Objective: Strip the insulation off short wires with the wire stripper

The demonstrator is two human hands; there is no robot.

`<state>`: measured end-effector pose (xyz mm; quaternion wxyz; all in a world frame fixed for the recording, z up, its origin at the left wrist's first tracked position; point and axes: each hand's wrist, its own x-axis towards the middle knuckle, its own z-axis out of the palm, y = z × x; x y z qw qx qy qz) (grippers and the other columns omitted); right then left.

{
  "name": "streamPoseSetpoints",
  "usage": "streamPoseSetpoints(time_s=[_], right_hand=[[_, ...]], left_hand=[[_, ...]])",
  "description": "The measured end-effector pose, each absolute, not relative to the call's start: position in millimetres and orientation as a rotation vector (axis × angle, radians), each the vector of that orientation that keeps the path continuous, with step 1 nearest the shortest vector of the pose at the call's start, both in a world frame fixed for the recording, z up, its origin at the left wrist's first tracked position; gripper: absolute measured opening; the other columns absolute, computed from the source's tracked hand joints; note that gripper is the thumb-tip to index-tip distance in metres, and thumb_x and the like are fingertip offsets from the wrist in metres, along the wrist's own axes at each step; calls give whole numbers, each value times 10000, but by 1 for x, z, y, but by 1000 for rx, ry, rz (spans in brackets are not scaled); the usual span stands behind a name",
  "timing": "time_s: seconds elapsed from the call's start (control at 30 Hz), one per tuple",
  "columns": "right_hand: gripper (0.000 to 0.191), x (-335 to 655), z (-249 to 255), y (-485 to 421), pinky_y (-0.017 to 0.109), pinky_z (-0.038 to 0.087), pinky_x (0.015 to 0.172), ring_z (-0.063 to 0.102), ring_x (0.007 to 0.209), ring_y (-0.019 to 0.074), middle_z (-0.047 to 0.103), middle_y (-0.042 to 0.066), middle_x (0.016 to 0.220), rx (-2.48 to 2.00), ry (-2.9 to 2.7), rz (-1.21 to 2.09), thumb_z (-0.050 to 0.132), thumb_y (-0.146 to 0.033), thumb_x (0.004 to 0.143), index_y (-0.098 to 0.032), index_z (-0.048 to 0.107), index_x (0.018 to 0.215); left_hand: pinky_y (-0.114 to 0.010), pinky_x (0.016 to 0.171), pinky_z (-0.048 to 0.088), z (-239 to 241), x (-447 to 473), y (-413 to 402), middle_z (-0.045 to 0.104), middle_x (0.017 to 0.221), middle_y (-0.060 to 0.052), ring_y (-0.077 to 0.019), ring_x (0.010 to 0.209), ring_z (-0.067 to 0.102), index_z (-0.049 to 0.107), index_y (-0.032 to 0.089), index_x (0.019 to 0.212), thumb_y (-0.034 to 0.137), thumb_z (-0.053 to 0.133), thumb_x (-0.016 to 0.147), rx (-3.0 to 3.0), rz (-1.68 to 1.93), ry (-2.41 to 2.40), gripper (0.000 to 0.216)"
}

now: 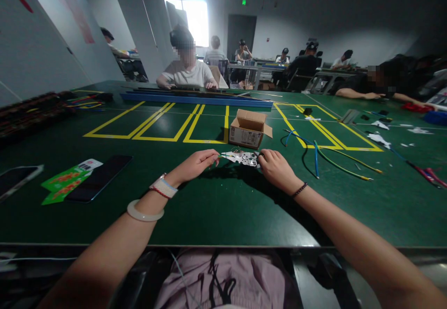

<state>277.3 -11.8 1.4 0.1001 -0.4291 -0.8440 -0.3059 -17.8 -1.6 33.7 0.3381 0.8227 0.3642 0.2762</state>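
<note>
Silvery plate [242,158] pinched endwise by closed fingers of outstretched left hand [195,164] and right hand [277,169]

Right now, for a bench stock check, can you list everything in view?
silver part: one, silver with thin wires, between both hands
cardboard box: one, brown, open, just behind the part
phones: two, dark, table's left
green packet: one, green, between the phones
loose wires: several, blue and green-yellow, right of the box
table: one, green, yellow tape lines
left hand: one, bare, pinching the part's tip
right hand: one, bare, gripping its other end
</note>
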Motion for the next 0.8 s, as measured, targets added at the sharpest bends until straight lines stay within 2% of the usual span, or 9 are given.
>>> streamPoseSetpoints(time_s=[0.17,0.43,0.63,0.8], right_hand=[[109,283,5,-9,321,343,739,493,835,219,601,133,955,-1200,-2475,-892,550,-203,836,-136,627,875],[94,286,8,-13,294,325,661,503,738,178,610,88,843,-1202,-2440,-770,542,-172,792,-164,636,792],[151,278,18,-21,279,278,557,488,605,128,590,30,776,-1413,-2501,-410,525,-243,829,-194,636,739],[275,279,25,-22,255,286,564,503,609,113,582,17,758,-1381,-2532,-20,495,-342,892,-193,595,684]], left_hand=[[-270,677,406,32,-18,0,570,835,-17,-152,749,518,595,159,934,441,380,970,2128,702,940,356],[-263,657,393,31,-17,0,572,851,-22,-151,728,504,599,163,955,446,376,968,2137,661,955,360],[-239,611,368,26,-17,3,539,791,-6,-130,665,465,595,156,905,453,385,963,2139,723,944,368],[-234,596,359,27,-16,2,523,777,-5,-128,652,450,599,152,904,460,383,963,2120,722,954,381]])
